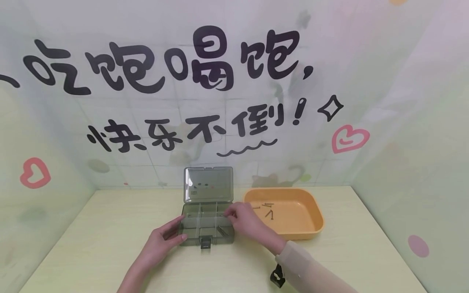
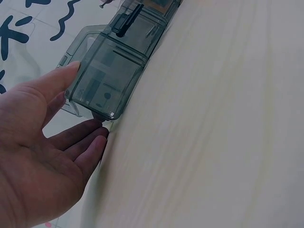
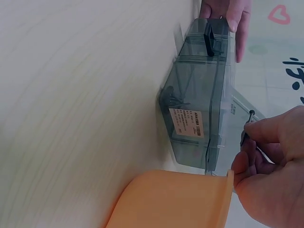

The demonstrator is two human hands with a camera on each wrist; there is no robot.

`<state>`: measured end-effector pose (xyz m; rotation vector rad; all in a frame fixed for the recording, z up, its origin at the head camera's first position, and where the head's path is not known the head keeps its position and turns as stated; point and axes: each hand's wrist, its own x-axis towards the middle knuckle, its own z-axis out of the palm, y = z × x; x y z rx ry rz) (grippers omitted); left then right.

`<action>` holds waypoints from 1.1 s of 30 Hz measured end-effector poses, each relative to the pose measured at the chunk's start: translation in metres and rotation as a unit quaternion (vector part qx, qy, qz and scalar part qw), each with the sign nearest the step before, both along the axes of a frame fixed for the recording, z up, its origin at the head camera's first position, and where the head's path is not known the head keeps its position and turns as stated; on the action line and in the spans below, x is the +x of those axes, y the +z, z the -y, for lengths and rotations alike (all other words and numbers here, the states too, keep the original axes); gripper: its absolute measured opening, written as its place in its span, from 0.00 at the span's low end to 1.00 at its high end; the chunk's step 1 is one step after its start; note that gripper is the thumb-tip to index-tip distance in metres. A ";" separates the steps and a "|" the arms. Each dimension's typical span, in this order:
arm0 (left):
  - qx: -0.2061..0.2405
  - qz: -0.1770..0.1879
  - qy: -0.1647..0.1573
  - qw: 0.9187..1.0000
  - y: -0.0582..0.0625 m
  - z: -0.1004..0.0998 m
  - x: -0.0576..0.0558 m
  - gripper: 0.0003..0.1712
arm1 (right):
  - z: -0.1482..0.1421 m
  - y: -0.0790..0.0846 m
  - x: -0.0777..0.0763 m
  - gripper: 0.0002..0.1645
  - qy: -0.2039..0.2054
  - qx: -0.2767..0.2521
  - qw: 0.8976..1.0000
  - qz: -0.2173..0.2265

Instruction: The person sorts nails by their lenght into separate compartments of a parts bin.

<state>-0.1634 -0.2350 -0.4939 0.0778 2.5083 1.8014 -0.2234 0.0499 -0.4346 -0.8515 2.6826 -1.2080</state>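
A grey see-through compartment box (image 1: 191, 241) stands on the table with its lid (image 1: 209, 185) raised at the back. Its left end is held by my left hand (image 1: 161, 244), the thumb at the front corner and the fingers along the side. My right hand (image 1: 247, 221) is over the box's right side, pinching a small dark screw (image 3: 251, 113) between thumb and fingertips. Several screws (image 1: 222, 231) lie in the front right compartment. Beside the box, an orange tray (image 1: 300, 235) holds several more loose screws (image 1: 270, 215).
The pale wooden table (image 1: 110, 228) is enclosed by a printed backdrop (image 1: 234, 101) at the back and sides. A black latch (image 1: 205, 242) hangs at the box's front. The tray's left rim stands close to the box's right end, beneath my right hand.
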 end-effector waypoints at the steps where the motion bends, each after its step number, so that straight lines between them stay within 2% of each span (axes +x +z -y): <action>1: 0.000 0.000 0.000 1.000 0.000 0.000 0.000 0.39 | 0.000 -0.001 0.000 0.10 0.000 0.000 1.000 0.000; 17: -0.009 -0.003 0.006 1.000 0.000 -0.001 -0.001 0.37 | -0.009 -0.008 -0.003 0.09 -0.009 -0.004 1.000 -0.019; 22: -0.010 -0.005 0.007 1.000 -0.001 -0.001 -0.001 0.37 | -0.015 -0.006 -0.004 0.09 -0.021 -0.026 0.999 0.004; 27: -0.008 -0.004 0.009 1.000 -0.003 0.000 -0.001 0.37 | -0.025 -0.007 -0.008 0.08 -0.037 -0.050 0.998 -0.002; 33: -0.003 -0.002 0.009 1.000 -0.003 0.000 -0.001 0.38 | -0.035 -0.009 -0.009 0.08 -0.057 -0.051 0.997 -0.014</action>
